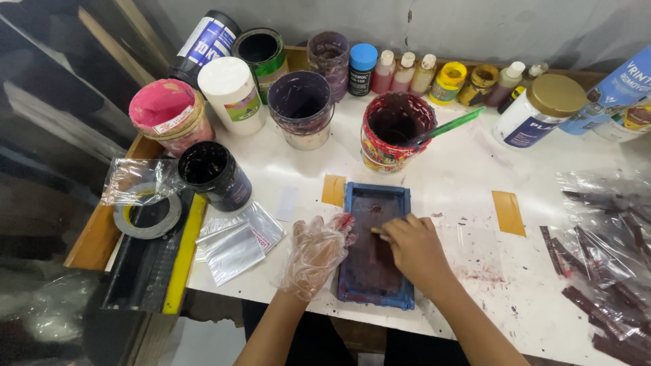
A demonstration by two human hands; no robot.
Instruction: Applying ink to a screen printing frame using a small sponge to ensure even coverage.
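The frame [375, 245], a blue-rimmed rectangle stained dark red, lies flat on the white surface [468, 183] right under both hands, its long axis running away from the person toward the pots. The left hand [313, 256], in a thin clear glove, rests fingers-spread against the frame's left rim, steadying it rather than gripping. The right hand [412, 247], bare, sits over the frame's right half with its fingers curled on a small tool [377, 232] pressed to the stained face (what kind of tool I cannot tell). The hands are close, a narrow strip of frame between them. The frame's near end almost meets the surface's front edge. Beyond its far end stands a red pot [393, 132] with a green stick [453, 125]. Left lie foil sachets [236, 242]; right, bare spattered surface.
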